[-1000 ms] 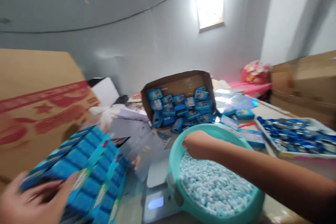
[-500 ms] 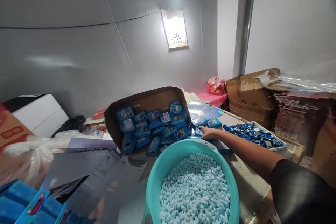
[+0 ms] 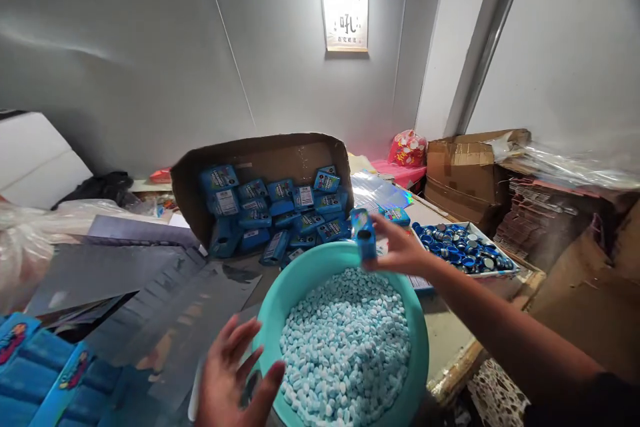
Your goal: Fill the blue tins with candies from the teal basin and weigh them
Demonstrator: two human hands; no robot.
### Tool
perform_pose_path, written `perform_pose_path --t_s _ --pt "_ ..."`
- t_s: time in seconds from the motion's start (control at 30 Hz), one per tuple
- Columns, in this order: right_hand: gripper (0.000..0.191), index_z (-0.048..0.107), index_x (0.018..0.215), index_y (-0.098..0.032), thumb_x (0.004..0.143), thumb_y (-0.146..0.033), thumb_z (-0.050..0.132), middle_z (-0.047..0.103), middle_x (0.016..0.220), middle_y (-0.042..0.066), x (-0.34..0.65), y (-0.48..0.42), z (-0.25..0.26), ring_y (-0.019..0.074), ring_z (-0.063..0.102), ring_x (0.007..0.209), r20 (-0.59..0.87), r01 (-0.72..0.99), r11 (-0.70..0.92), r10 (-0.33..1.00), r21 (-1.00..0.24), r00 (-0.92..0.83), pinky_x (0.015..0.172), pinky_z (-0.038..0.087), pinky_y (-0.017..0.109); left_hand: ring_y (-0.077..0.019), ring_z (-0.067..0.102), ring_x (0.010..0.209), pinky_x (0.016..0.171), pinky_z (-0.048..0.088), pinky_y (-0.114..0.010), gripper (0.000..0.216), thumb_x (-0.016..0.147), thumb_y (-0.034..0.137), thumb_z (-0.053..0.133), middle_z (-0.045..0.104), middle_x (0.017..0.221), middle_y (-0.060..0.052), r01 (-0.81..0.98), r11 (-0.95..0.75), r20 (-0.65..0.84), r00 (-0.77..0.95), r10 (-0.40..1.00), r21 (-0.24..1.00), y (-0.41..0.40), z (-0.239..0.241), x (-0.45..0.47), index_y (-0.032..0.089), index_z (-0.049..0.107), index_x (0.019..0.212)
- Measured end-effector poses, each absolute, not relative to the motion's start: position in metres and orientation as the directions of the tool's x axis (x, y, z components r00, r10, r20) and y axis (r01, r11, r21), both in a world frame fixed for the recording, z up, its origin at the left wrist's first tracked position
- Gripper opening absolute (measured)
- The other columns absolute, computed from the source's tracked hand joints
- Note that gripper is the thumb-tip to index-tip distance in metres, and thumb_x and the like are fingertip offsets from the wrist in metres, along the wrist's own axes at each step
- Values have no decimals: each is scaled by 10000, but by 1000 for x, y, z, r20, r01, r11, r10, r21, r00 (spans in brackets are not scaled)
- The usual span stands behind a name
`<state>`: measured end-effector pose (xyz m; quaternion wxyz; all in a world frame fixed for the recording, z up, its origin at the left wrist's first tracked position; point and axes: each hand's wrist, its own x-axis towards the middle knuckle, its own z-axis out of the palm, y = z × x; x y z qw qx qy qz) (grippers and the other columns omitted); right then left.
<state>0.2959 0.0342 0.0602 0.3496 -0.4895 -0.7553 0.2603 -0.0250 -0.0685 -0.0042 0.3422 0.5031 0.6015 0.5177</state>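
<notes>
My right hand (image 3: 400, 245) grips a small blue printed candy container (image 3: 363, 230) upright above the far rim of a turquoise tub (image 3: 419, 340). A dark round opening shows on the container. Pale blue and white candy tablets (image 3: 345, 340) fill much of the tub. My left hand (image 3: 235, 373) is at the tub's near left side, fingers spread and nothing held; whether it touches the rim I cannot tell. Behind the tub, a tipped cardboard box (image 3: 270, 147) holds several similar blue containers (image 3: 305, 221).
Right of the tub, a white tray (image 3: 507, 271) holds many blue and silver caps (image 3: 460, 247). Cardboard boxes (image 3: 460, 173) and stacked flat card (image 3: 530, 213) stand farther right. Blue packs (image 3: 45, 367) lie at lower left, near grey sheets (image 3: 120, 267) and clear plastic bags (image 3: 23, 240).
My right hand has lifted a blue container from beside the box and brought it over the tub's far rim. My left hand has come into view at the tub's left. The view has tilted down.
</notes>
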Motion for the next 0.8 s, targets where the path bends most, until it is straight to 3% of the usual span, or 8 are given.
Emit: perform_pose_path --t_s 0.1,0.2,0.27,0.33,0.43,0.5,0.63,0.8 --pt "784 514 1361 -210 664 -396 822 633 1226 72 253 -3 54 242 599 1114 163 181 371 725 -911 -669 950 492 361 -327 544 1283 1056 473 -456 837 637 414 781 597 1350 -103 69 -50 35 203 978 996 -35 11 5 274 427 1382" --pt "495 637 1227 -174 796 -404 713 693 1106 77 233 -19 43 220 654 1003 34 212 270 689 -939 -724 856 543 339 -284 689 931 810 563 -388 536 645 413 816 706 968 -70 140 51 -111 466 878 989 -12 18 15 209 564 1072" --pt "420 680 1167 -135 861 -418 633 700 1099 126 233 -23 34 254 655 1030 -11 426 324 785 -844 -619 903 529 397 -236 678 775 695 545 -343 497 670 447 806 671 810 -15 165 43 -107 405 908 985 -5 14 14 210 521 1001" --pt "599 617 1303 -116 851 -509 627 625 1284 215 236 -28 25 357 565 1217 -74 652 368 835 -663 -546 1028 434 536 -219 670 744 694 536 -339 554 683 471 796 666 801 4 179 35 -80 246 966 983 -2 9 10 223 465 1052" --pt "1039 296 1555 -182 725 -663 694 262 1589 256 234 -37 10 463 218 1454 -235 755 454 760 -473 -605 1120 185 699 -227 688 834 791 536 -364 590 721 490 765 696 914 -20 191 9 -31 115 993 982 -1 3 5 241 419 1130" --pt "1137 204 1582 -205 687 -691 710 126 1629 232 228 -36 -2 456 89 1485 -306 755 505 704 -418 -641 1132 97 712 -231 691 884 826 529 -365 573 733 487 757 698 969 -35 165 -17 -4 126 992 986 -2 1 4 244 426 1131" --pt "1101 268 1557 -151 701 -691 698 140 1625 247 216 -7 -27 489 115 1468 -292 760 569 704 -315 -648 1118 177 703 -229 691 868 805 527 -344 609 692 464 794 696 968 -42 80 -11 2 111 994 997 -6 2 5 231 442 1132" --pt "1024 437 1427 -123 575 -502 859 403 1470 260 207 29 -47 469 441 1284 -189 776 575 757 -260 -625 1066 371 567 -220 681 799 730 512 -310 584 692 464 783 683 888 -29 143 -45 37 58 998 989 -8 2 6 215 469 1116"
